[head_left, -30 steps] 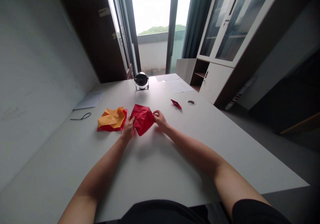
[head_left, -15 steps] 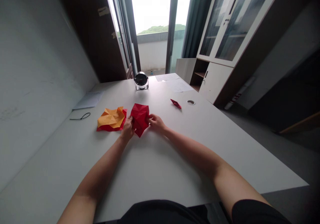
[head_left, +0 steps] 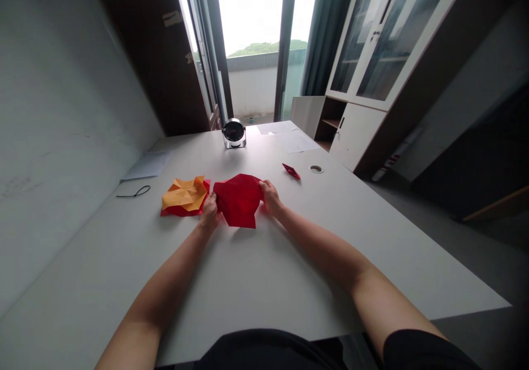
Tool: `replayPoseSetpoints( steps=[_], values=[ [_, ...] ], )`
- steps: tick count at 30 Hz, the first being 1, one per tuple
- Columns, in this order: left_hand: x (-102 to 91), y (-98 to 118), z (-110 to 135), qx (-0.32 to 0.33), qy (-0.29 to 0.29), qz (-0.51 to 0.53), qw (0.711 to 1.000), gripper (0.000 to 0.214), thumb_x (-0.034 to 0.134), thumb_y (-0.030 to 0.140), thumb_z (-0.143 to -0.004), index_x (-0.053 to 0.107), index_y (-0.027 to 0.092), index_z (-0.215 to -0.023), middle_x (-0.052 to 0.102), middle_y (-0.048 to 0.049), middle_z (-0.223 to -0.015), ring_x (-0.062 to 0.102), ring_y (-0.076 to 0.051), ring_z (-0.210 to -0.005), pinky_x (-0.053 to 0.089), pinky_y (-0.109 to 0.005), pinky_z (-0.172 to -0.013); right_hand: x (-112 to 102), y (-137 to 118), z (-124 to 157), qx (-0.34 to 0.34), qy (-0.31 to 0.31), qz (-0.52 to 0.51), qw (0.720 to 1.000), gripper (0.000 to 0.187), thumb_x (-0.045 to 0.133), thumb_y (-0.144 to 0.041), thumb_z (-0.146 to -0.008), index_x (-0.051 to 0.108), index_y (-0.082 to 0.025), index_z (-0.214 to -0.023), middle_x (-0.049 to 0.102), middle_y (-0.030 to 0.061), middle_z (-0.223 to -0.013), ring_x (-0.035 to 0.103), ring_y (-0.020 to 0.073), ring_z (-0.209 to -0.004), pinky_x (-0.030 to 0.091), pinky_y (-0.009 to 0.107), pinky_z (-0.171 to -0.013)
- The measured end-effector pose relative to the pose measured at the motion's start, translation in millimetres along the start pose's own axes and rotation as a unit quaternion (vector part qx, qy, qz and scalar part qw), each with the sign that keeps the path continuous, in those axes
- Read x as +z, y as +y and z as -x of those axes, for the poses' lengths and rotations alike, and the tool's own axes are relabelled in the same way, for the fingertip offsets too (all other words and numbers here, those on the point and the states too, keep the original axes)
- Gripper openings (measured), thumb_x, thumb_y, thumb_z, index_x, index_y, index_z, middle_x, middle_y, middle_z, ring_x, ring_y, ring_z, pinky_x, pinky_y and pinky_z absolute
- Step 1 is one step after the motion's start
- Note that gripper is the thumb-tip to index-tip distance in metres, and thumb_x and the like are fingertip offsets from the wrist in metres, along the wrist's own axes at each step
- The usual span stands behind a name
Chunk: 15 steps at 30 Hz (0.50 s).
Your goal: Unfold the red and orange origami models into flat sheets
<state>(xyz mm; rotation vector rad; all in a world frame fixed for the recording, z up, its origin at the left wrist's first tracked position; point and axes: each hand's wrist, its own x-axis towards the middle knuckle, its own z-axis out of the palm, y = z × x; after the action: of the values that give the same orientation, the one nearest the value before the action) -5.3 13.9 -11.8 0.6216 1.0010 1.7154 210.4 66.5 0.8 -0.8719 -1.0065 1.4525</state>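
Creased red paper sheet [head_left: 239, 200] held just above the white table [head_left: 256, 282], mid-table ahead of the person, now spread wide and flatter; half a second ago it was pinched narrow into a point. Reads as an unfolding or opening step, the hands pulling apart. Left hand [head_left: 209, 214] pinches the sheet's left edge, right hand [head_left: 270, 195] grips its upper right corner, both closed on the paper. Just left, touching or nearly so: crumpled orange paper over a red sheet [head_left: 184, 195]. Small folded red paper piece [head_left: 291, 170] to the right, apart. Farther back a small black-and-chrome fan [head_left: 233, 133]. Black cord loop [head_left: 134, 193] far left.
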Motion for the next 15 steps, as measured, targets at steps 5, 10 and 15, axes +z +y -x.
replayPoseSetpoints(
  steps=[5, 10, 15],
  values=[
    [1.2, 0, -2, 0.009, 0.012, 0.006, 1.000, 0.016, 0.063, 0.036, -0.090, 0.057, 0.021, -0.094, 0.068, -0.0037, -0.095, 0.066, -0.014, -0.085, 0.056, -0.029, -0.083, 10, -6, 15, 0.023, -0.098, -0.013, 0.995, 0.046, 0.069, -0.055, -0.079, 0.060, -0.022, -0.108, 0.071, 0.0051, -0.097, 0.067, 0.0201, -0.081, 0.055, 0.030, -0.065],
    [1.9, 3, 4, 0.018, -0.001, -0.001, 1.000, 0.019, 0.064, 0.037, -0.089, 0.055, 0.021, -0.094, 0.065, -0.0034, -0.092, 0.064, -0.013, -0.080, 0.055, -0.028, -0.078, 11, -9, 19, 0.010, -0.113, -0.020, 0.993, 0.048, 0.076, -0.050, -0.074, 0.065, -0.018, -0.108, 0.073, 0.0090, -0.105, 0.070, 0.0256, -0.093, 0.058, 0.036, -0.076],
    [4.1, 8, 12, 0.028, 0.033, -0.147, 0.988, 0.025, 0.065, 0.041, -0.086, 0.054, 0.022, -0.099, 0.064, -0.0014, -0.081, 0.062, -0.013, -0.062, 0.049, -0.024, -0.058, 7, -3, 10, -0.056, -0.022, 0.026, 0.998, 0.041, 0.073, -0.049, -0.073, 0.066, -0.017, -0.098, 0.074, 0.0083, -0.097, 0.069, 0.0243, -0.087, 0.058, 0.036, -0.076]
  ],
)
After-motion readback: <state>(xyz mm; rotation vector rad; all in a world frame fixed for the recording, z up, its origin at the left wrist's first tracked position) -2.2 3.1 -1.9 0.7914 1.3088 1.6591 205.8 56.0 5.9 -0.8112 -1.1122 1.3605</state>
